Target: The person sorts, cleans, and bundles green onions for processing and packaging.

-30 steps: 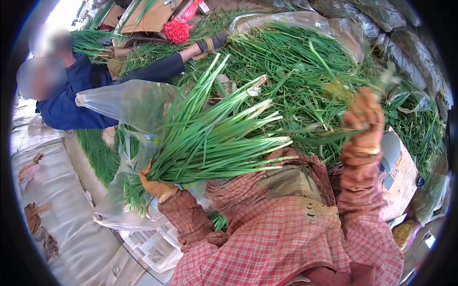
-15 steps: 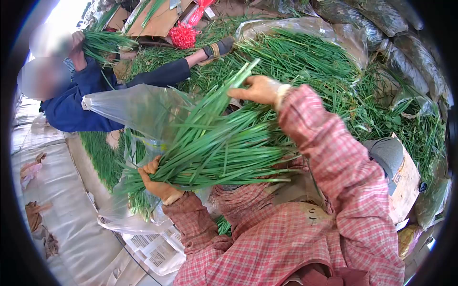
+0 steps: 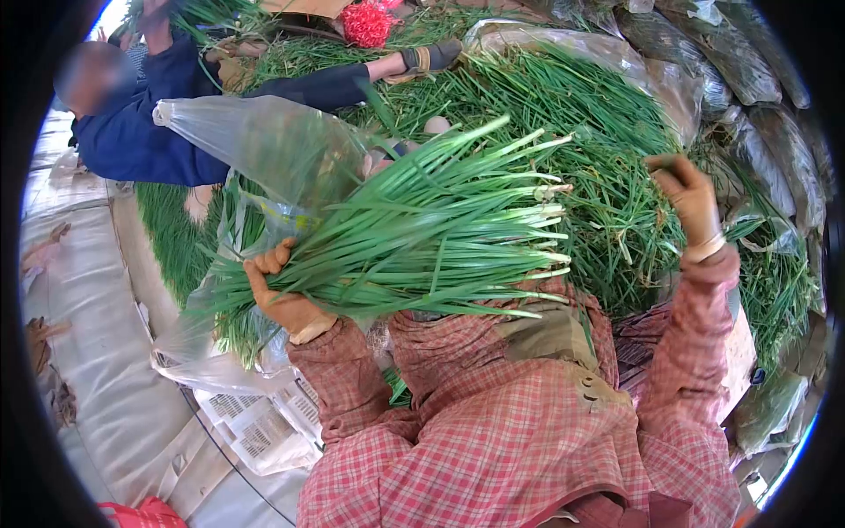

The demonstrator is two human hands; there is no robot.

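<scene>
My left hand, in a tan glove, is closed around the leafy end of a thick bunch of garlic chives. Their pale stem ends fan out to the right, some reaching further than others. Well apart from the bunch, my gloved right hand is raised over the heap of loose chives at the right. Its fingers are bent and slightly blurred, with a gap between them, and I see nothing in them. Behind my left hand, a clear plastic bag stretches across, with more chives below it.
Across from me a person in a blue jacket sits with one leg stretched over the greens. Filled plastic bags are stacked at the back right. Printed paper lies on pale sheeting at the left. A red ball of string is at the back.
My right hand has let go of the stem ends and moved right, over the heap. The stems now spread out freely. My left hand keeps its hold on the bunch.
</scene>
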